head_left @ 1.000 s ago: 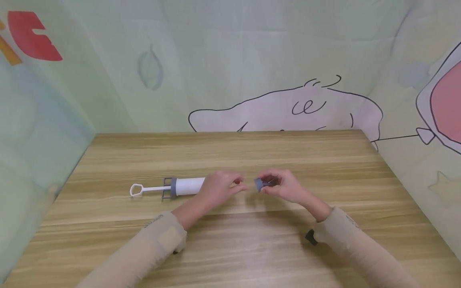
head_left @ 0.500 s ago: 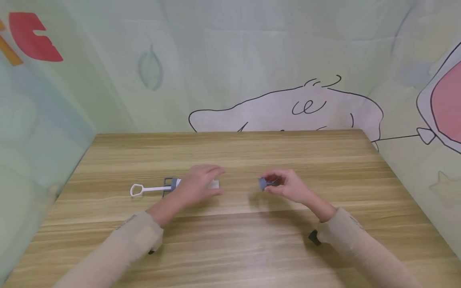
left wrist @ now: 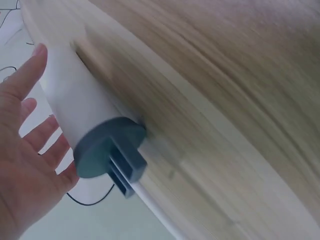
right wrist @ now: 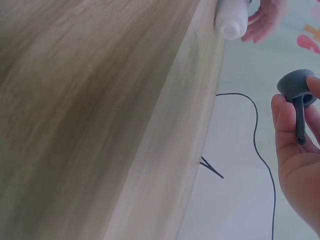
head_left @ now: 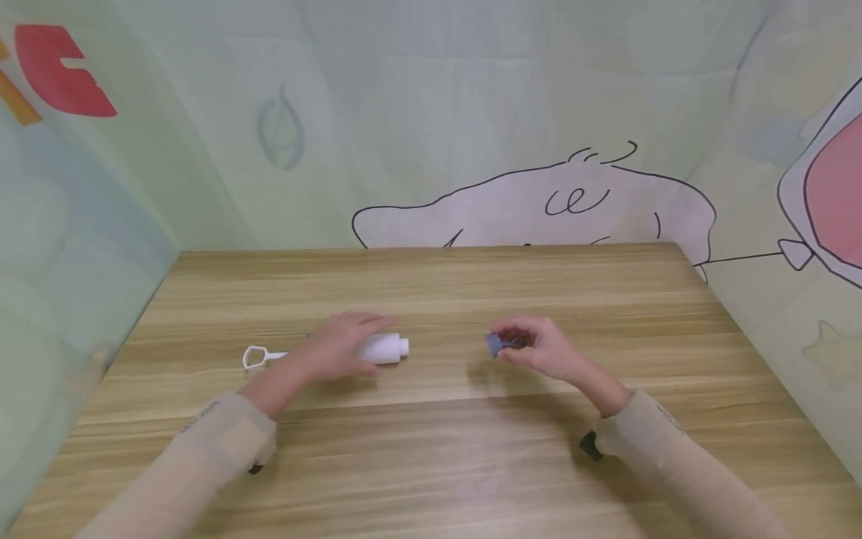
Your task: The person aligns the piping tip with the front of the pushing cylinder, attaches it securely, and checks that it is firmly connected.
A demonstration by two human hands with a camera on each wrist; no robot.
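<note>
A white syringe-like barrel (head_left: 382,349) lies on its side on the table, its narrow neck pointing right. Its grey end collar (left wrist: 102,142) carries square loops, and a white plunger rod (head_left: 276,355) with a ring handle extends left. My left hand (head_left: 334,347) reaches over the barrel with fingers spread and bent loosely around it; the left wrist view shows no grip. Off to the right, my right hand (head_left: 544,349) pinches a grey nozzle (right wrist: 296,82) between thumb and fingers. The nozzle has a rounded cup and a thin tube, and it is held above the table, apart from the barrel.
The wood-grain table (head_left: 431,464) extends to a fabric backdrop (head_left: 431,135) printed with cartoon drawings. Similar fabric stands at the left and right sides.
My left hand has moved left, from the barrel's neck end back along the barrel, uncovering the neck. The right hand with the nozzle has shifted slightly right.
</note>
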